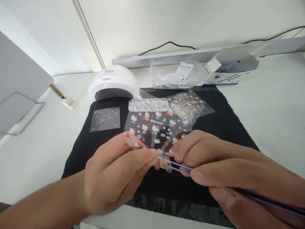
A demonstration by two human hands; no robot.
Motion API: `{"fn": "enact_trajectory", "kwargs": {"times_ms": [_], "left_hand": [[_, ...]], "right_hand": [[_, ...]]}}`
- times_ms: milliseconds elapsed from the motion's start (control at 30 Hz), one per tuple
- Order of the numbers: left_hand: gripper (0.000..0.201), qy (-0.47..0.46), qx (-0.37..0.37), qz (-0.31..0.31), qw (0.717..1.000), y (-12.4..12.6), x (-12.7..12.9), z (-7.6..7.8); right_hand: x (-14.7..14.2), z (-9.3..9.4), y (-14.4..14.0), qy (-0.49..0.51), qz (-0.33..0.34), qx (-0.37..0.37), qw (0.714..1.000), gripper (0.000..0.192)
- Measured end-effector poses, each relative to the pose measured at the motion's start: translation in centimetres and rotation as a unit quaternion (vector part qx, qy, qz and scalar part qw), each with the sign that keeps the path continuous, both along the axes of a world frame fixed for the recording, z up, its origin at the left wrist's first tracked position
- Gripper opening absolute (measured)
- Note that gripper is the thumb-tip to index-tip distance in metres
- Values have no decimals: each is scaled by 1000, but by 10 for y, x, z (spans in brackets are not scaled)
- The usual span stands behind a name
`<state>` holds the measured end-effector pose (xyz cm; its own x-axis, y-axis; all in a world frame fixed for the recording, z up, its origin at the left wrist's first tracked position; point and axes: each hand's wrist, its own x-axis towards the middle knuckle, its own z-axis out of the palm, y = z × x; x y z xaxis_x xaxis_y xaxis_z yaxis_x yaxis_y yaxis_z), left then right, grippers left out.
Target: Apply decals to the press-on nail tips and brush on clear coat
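My left hand (119,171) pinches the lower edge of a clear sticker sheet (156,128) printed with white cat figures in red bows. The sheet is held up over the black mat, and other things show through it. My right hand (221,165) grips thin bluish tweezers (181,165), their tips meeting the sheet's lower edge near my left thumb. Whether a sticker sits between the tips is too small to tell. Just below the tips, a gold piece with shiny decorated nail tips (168,168) is partly hidden by my fingers.
On the black mat (81,149) lie a small sheet with gold pieces (106,119), a clear compartment case (149,104) and colourful sticker sheets (190,103). Behind stand a white nail lamp (113,81), a clear tub (175,84) and an alcohol pad box (226,78). A polish bottle (69,102) stands left.
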<state>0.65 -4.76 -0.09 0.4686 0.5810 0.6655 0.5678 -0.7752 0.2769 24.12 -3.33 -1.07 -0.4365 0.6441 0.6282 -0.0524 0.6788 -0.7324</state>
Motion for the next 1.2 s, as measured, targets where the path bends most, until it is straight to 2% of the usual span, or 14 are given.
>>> {"fn": "enact_trajectory", "kwargs": {"times_ms": [100, 233, 433, 633, 800, 967, 1200], "left_hand": [[20, -7, -12, -5, 1000, 0, 1, 1], [20, -58, -78, -18, 995, 0, 4, 2], [18, -126, -160, -45, 978, -1, 8, 0], [18, -183, -215, -38, 959, -2, 10, -5], [18, -194, -239, -33, 951, -2, 9, -5], [25, -216, -266, -60, 938, -2, 9, -5], [19, -217, -263, -43, 939, -1, 12, -5]], "right_hand": [[1, 1, 0, 0, 0, -7, 1000, 19], [2, 1, 0, -10, -3, -3, 1000, 20], [1, 0, -1, -6, 0, -7, 1000, 20], [1, 0, -2, 4, -4, -6, 1000, 18], [1, -1, -4, 8, -9, 0, 1000, 15], [1, 3, -6, -6, -9, 1, 1000, 17], [-1, 12, -2, -14, -6, 34, 999, 16]]}}
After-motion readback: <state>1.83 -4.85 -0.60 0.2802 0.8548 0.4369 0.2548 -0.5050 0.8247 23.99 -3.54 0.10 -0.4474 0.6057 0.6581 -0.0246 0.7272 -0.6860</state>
